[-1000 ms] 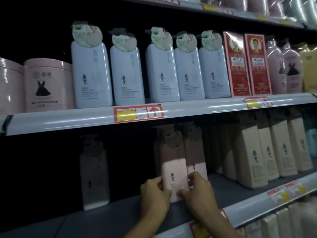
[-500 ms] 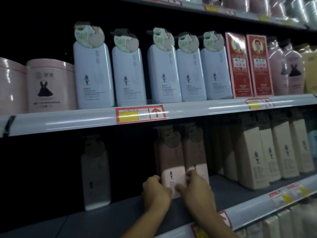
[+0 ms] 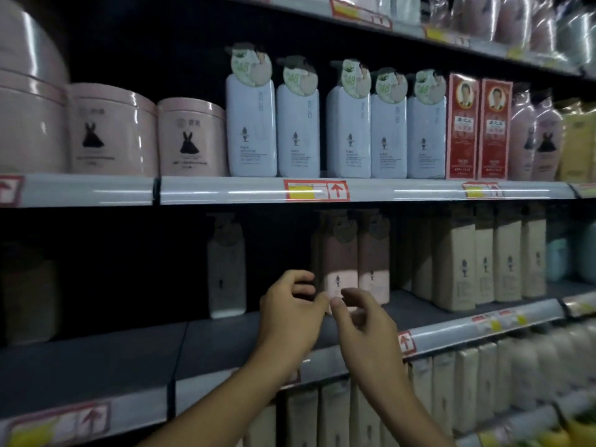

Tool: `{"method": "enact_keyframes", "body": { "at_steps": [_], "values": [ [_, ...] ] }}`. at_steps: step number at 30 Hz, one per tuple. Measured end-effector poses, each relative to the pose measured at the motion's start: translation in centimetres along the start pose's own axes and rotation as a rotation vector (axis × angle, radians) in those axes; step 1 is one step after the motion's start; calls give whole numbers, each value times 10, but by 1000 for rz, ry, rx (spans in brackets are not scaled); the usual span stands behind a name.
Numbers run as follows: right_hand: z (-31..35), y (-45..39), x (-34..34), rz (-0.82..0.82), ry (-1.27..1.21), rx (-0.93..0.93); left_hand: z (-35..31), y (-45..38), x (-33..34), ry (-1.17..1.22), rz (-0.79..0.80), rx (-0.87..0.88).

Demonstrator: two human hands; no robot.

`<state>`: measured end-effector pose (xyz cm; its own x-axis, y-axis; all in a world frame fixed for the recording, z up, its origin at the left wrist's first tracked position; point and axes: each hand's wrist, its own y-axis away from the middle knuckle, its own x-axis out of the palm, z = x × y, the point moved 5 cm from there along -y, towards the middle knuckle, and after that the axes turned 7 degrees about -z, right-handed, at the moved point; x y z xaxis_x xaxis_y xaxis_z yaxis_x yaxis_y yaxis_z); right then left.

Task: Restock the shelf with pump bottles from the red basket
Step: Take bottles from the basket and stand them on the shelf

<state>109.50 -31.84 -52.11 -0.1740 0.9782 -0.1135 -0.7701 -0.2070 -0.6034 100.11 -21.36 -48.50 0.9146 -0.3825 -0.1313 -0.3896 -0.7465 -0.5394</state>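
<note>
Both hands are hovering in front of the middle shelf (image 3: 225,343), just short of a pink pump bottle (image 3: 340,269) that is standing upright near the shelf's front. Neither hand is gripping anything: the left hand (image 3: 290,317) is showing its back to the camera with fingers loosely curled and empty, and the right hand (image 3: 364,324) is reaching beside it with thumb and fingers relaxed and spread. Whether the right thumb tip is grazing the bottle's lower edge cannot be told through the blur. A second pink pump bottle (image 3: 374,262) is standing just beside the first on its right, and a row of cream pump bottles (image 3: 477,262) is lining the shelf further right. A lone white pump bottle (image 3: 226,269) is standing well apart on the left. On the shelf above, pale blue pump bottles (image 3: 322,130) are sitting between pink tubs (image 3: 151,137) and red boxes (image 3: 477,130). A red-and-yellow price tag (image 3: 316,190) is marking that shelf's edge.
</note>
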Motion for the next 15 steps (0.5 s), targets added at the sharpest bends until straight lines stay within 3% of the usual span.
{"method": "enact_keyframes", "body": {
  "at_steps": [4, 7, 15],
  "values": [
    [28, 75, -4, 85, -34, -1, 7, 46, -70, 24, 62, -1],
    [24, 154, 6, 224, -24, 0, 51, 95, -133, 7, 74, -64],
    [-73, 373, 77, 927, 363, -2, 236, 266, -287, -226, 114, -454]
  ]
}}
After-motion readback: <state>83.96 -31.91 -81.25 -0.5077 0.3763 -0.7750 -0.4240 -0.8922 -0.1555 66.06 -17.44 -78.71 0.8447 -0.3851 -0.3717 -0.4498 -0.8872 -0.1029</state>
